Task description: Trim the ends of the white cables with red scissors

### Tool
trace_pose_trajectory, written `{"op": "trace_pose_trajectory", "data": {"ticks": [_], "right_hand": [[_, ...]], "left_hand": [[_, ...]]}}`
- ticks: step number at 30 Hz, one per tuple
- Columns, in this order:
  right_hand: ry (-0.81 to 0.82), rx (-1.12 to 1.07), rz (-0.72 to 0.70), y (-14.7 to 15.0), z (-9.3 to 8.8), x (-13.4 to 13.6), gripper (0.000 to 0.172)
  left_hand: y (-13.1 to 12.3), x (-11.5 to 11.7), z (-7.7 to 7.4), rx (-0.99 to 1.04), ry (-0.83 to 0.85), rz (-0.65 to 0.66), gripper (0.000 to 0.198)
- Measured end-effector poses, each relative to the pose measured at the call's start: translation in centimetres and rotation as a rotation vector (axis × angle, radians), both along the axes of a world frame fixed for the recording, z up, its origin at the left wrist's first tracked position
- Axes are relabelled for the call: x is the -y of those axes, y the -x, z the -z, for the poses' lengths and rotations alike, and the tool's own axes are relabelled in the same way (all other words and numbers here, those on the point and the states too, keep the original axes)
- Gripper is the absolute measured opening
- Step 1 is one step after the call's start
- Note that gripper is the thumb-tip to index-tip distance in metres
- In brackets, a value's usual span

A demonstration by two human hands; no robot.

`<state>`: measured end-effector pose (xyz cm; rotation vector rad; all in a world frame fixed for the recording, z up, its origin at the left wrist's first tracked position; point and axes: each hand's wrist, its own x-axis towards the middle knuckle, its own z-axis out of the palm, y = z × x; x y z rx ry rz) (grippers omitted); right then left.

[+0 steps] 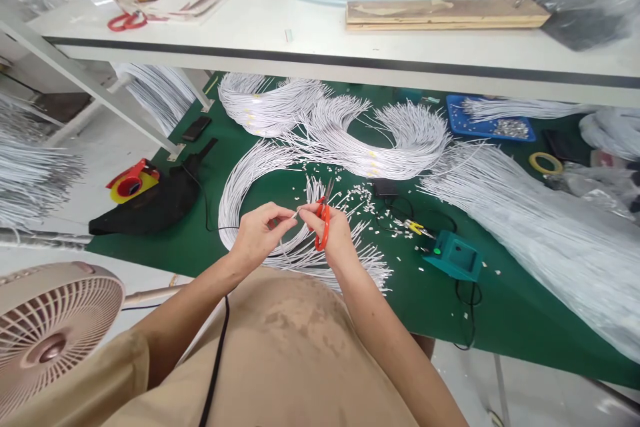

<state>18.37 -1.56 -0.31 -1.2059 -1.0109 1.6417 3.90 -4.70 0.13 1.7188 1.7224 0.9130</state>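
Observation:
My right hand (336, 235) is closed round red-handled scissors (323, 220), blades pointing up and away. My left hand (260, 232) pinches the end of a thin white wire (293, 217) and holds it at the scissors' blades. Both hands hover over a curved bundle of white wires (240, 180) lying on the green mat (430, 300). Small white cut-off bits (360, 197) are scattered on the mat just beyond the hands.
More white wire bundles (400, 140) fan across the mat, and a large bagged bundle (550, 240) lies right. A teal box (454, 255), yellow-handled pliers (415, 227), blue tray (493, 121), tape dispenser (133, 180) and fan (50, 327) surround the work spot. A white shelf (320, 47) overhangs the back.

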Motion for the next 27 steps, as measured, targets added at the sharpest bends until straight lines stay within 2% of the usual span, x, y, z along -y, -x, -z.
{"op": "trace_pose_trajectory", "data": {"ticks": [6, 9, 11, 14, 16, 22, 25, 27], "right_hand": [[0.045, -0.036, 0.055, 0.5, 0.6, 0.2, 0.014], [0.114, -0.167, 0.063, 1.0, 1.2, 0.4, 0.013], [0.136, -0.226, 0.060, 1.3, 1.5, 0.5, 0.013], [0.140, -0.190, 0.029, 1.4, 1.6, 0.3, 0.016], [0.140, -0.121, 0.025, 1.2, 1.8, 0.1, 0.020], [0.001, 0.102, 0.275, -0.3, 3.2, -0.2, 0.028], [-0.016, 0.170, 0.318, -2.8, 4.0, 0.3, 0.033], [-0.016, 0.199, 0.385, -5.4, 4.8, 1.0, 0.033]], "left_hand": [[0.0, 0.0, 0.1, 0.008, 0.002, 0.016, 0.015], [0.3, -0.1, 0.3, 0.175, 0.128, 0.045, 0.018], [0.4, -0.1, 0.3, 0.301, 0.239, 0.112, 0.021], [0.4, -0.1, 0.1, 0.407, 0.377, 0.249, 0.026], [0.2, -0.1, 0.0, 0.444, 0.431, 0.295, 0.028], [0.2, -0.5, 0.4, 0.457, 0.421, 0.203, 0.033], [0.4, -0.9, 0.7, 0.390, 0.407, 0.131, 0.032], [0.6, -1.3, 1.0, 0.344, 0.401, 0.058, 0.031]]}}
